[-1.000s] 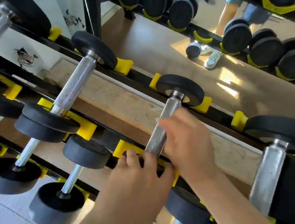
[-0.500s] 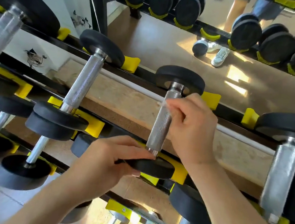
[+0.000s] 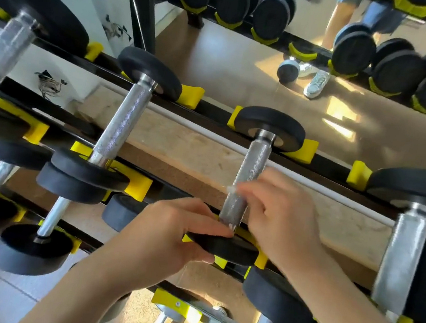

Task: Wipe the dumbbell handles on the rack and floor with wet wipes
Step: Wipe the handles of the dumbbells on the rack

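A small dumbbell with a knurled steel handle [image 3: 253,166] and black round ends lies across the top tier of the rack [image 3: 211,119]. My left hand [image 3: 170,239] grips its near black end [image 3: 225,248] from the left. My right hand [image 3: 277,217] wraps the lower half of the handle, and a scrap of white wet wipe [image 3: 230,189] shows at the fingertips. Most of the wipe is hidden under the fingers.
Other dumbbells flank it: one to the left [image 3: 123,120], a thicker one to the right [image 3: 404,254], smaller ones on the lower tier [image 3: 32,246]. Yellow cradles [image 3: 307,150] line the rails. A mirror behind reflects more racks and a person's legs [image 3: 331,41].
My left hand shifted from over the near end to gripping its side. My right hand slid up the handle toward the far end, then back down to its lower half.
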The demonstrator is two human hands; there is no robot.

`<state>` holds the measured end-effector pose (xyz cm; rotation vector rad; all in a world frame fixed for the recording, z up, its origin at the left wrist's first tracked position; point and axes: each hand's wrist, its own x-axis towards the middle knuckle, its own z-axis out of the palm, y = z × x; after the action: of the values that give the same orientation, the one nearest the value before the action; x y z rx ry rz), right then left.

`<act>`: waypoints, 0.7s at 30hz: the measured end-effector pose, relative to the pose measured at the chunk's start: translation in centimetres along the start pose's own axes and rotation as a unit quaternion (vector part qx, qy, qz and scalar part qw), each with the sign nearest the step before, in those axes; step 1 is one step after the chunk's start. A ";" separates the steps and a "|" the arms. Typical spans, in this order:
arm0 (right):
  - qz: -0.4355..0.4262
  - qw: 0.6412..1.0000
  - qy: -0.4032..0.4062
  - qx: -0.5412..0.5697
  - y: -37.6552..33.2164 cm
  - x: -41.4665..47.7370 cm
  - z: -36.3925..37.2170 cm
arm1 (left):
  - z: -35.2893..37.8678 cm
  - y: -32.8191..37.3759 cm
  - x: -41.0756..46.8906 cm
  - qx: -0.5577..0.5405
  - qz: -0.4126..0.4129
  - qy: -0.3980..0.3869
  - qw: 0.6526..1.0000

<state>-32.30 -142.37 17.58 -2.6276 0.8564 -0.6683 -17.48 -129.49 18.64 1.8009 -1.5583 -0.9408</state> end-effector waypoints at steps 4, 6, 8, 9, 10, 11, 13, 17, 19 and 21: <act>0.085 0.993 0.083 0.014 0.8 2.6 0.4 | 0.2 0.4 0.3 0.033 0.003 0.003 0.999; 0.067 0.996 0.032 0.043 -0.9 -0.9 0.4 | 0.2 0.6 0.2 0.036 0.002 -0.008 0.999; 0.041 0.997 0.000 0.069 -1.3 -2.2 0.1 | 0.1 0.6 0.0 0.031 -0.003 -0.011 0.999; 0.045 0.997 0.006 0.058 -0.6 -1.1 -0.1 | 0.1 0.6 0.0 0.027 -0.005 -0.017 0.999; 0.067 0.996 0.034 0.038 0.4 0.5 0.0 | 0.0 0.5 0.0 0.016 -0.006 -0.024 1.000; 0.093 0.993 0.075 0.018 1.2 2.1 0.1 | -0.1 0.5 0.0 -0.004 -0.012 -0.028 1.000; 0.134 0.987 0.089 0.028 0.9 2.3 0.3 | -0.2 0.6 0.0 -0.062 -0.042 -0.034 0.997; 0.085 0.993 0.013 0.085 -0.8 -3.4 0.4 | 0.4 0.9 0.8 -0.085 -0.110 0.021 0.990; 0.112 0.986 0.062 0.102 0.7 -1.5 0.4 | 0.7 1.0 1.8 -0.049 -0.127 0.045 0.990; 0.166 0.969 0.139 0.122 1.7 1.4 0.4 | 0.9 1.0 3.2 -0.012 -0.149 0.066 0.986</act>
<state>-31.95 -144.47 17.01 -2.1355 1.1751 -0.9888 -18.59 -132.82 18.47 2.0735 -1.2125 -0.9454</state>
